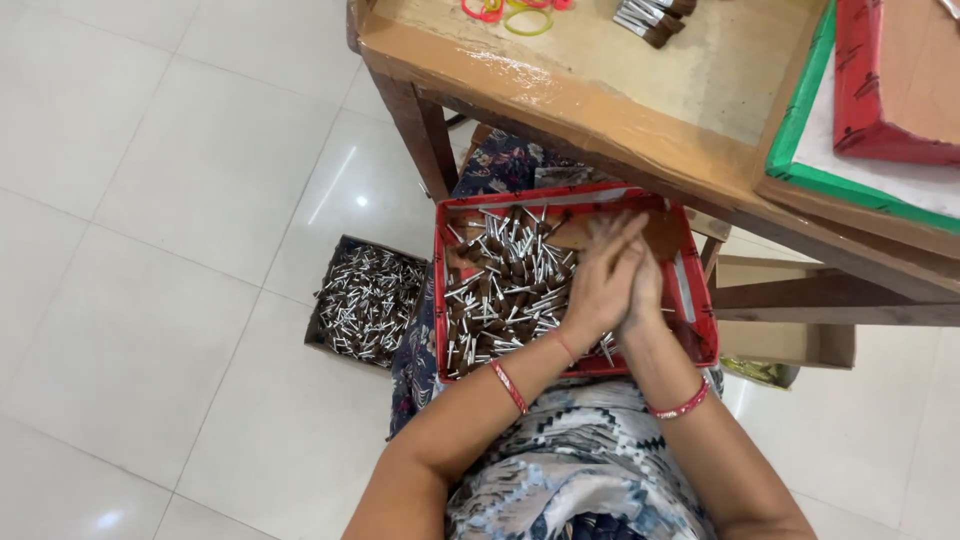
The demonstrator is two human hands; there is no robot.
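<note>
Cardboard box (365,300): on the floor left of the lap, heaped with silver-tipped sticks, close for reaching.
Red tray (700,320): resting on the lap, keeping loose brown sticks (500,290) contained.
Left hand (598,285): flat, fingers straight, pressed against its partner.
Right hand (645,290): palm-to-palm likewise; whether sticks sit between, I cannot tell.

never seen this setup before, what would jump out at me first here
The red tray on the person's lap, heaped with small brown-and-silver sticks, draws the eye first, with the left hand and right hand pressed together over its right part. On the floor to its left sits a dark box full of the same sticks. Above, a wooden table holds coloured rubber bands and a small bundle of sticks.
</note>
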